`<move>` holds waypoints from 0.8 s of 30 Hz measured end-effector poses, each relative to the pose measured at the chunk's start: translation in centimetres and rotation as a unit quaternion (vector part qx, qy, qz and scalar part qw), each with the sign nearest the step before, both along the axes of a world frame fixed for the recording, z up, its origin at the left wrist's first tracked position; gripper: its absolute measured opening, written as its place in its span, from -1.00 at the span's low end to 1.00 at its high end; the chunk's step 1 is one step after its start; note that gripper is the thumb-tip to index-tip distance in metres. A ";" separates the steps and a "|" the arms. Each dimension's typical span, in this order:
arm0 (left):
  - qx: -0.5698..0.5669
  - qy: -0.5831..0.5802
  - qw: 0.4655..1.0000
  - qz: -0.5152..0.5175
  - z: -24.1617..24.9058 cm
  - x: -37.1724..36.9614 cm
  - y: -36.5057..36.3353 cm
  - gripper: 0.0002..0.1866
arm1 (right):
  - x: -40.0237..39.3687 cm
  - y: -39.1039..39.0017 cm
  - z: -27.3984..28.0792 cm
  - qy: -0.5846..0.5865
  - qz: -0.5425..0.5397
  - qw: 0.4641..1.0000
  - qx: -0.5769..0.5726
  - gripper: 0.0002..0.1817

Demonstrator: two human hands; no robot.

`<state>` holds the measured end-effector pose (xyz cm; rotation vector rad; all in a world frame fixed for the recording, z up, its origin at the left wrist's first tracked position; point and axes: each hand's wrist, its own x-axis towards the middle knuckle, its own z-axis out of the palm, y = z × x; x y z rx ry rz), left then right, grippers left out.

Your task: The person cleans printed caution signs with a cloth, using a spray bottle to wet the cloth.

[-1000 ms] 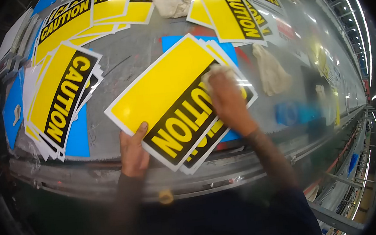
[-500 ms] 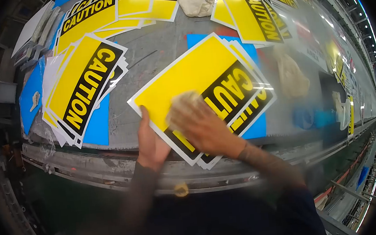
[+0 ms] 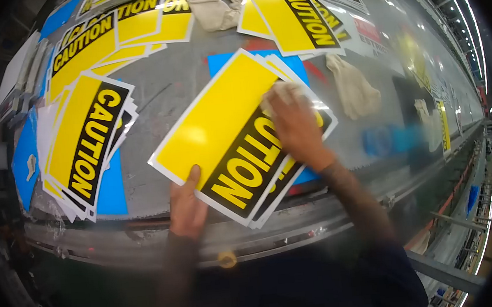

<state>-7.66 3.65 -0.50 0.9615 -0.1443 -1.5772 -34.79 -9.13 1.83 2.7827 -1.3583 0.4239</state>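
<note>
A yellow and black caution sign (image 3: 208,121) lies tilted on top of a small stack of like signs, over a blue sheet (image 3: 222,64). My left hand (image 3: 188,210) grips its near left edge, thumb on the face and fingers mostly hidden beneath. My right hand (image 3: 297,127) presses a bunched whitish cloth (image 3: 299,88) onto the black lettered band, covering part of the word. Left of these, another fanned stack of caution signs (image 3: 74,133) rests on blue sheeting.
More caution signs (image 3: 144,25) lie at the back left and further signs (image 3: 284,21) at the back right. Loose cloths sit behind (image 3: 216,13) and to the right (image 3: 352,88). A metal rail (image 3: 119,237) runs along the near table edge.
My right hand has moved the cloth along the black band toward the sign's far right side, uncovering the lower letters. My left hand keeps its hold on the edge. The view has shifted slightly.
</note>
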 end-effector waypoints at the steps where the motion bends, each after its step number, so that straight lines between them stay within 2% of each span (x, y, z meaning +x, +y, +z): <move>1: -0.001 -0.003 1.000 0.009 0.0 -0.1 0.0 -0.47 | -0.8 -1.3 0.9 0.005 -0.043 0.999 -0.020 -0.46; 3: 0.006 0.000 1.000 0.003 0.7 -0.1 -0.2 -0.50 | -1.2 -1.7 -1.0 -0.028 -0.074 0.997 0.007 -0.50; 5: -0.017 0.002 1.000 -0.015 0.0 0.2 -0.4 -0.46 | 3.1 -0.5 -0.4 -0.045 0.051 0.997 0.035 -0.50; 7: -0.036 0.001 0.999 -0.036 -0.1 0.4 -0.4 -0.39 | 8.7 2.2 0.2 -0.081 0.190 0.973 0.107 -0.50; 10: -0.036 0.012 0.999 -0.037 -0.9 0.6 -0.2 -0.35 | 11.4 0.2 -0.3 -0.118 0.235 0.956 0.127 -0.51; 11: -0.020 0.006 0.999 -0.043 -1.2 0.7 -0.1 -0.34 | 11.6 -1.5 -0.8 -0.102 0.181 0.974 0.088 -0.52; 13: -0.020 -0.005 0.999 -0.039 -1.4 0.6 -0.1 -0.34 | 11.5 -2.8 -0.3 -0.068 0.140 0.983 0.097 -0.55; 14: -0.029 -0.001 0.999 -0.028 -1.0 0.5 -0.2 -0.36 | 12.1 -1.4 -0.6 -0.123 0.159 0.976 0.079 -0.57; 15: -0.037 0.004 0.999 -0.020 -0.7 0.3 -0.3 -0.37 | 12.1 -0.5 -0.9 -0.071 0.233 0.968 0.061 -0.57; 17: -0.021 0.013 1.000 -0.012 -0.5 0.2 -0.3 -0.40 | 11.8 0.2 0.3 -0.104 0.239 0.953 0.154 -0.57; 19: 0.001 0.007 1.000 -0.031 -0.5 0.5 -0.4 -0.40 | 11.0 -2.2 -0.1 -0.067 0.145 0.984 0.073 -0.55; 20: 0.007 -0.010 1.000 -0.025 -0.6 0.4 -0.2 -0.41 | 11.1 -2.3 -0.2 -0.009 0.141 0.989 0.029 -0.53; 21: 0.004 -0.013 1.000 -0.010 -0.9 0.3 -0.2 -0.39 | 11.6 -1.2 -0.5 0.008 0.135 0.990 0.037 -0.51; 23: -0.010 -0.016 1.000 0.009 -1.3 -0.1 -0.3 -0.35 | 11.6 0.7 0.7 -0.065 0.245 0.965 0.073 -0.51; 24: -0.004 -0.017 1.000 -0.009 -1.3 0.1 -0.2 -0.34 | 10.8 0.3 -0.1 -0.107 0.241 0.959 0.100 -0.49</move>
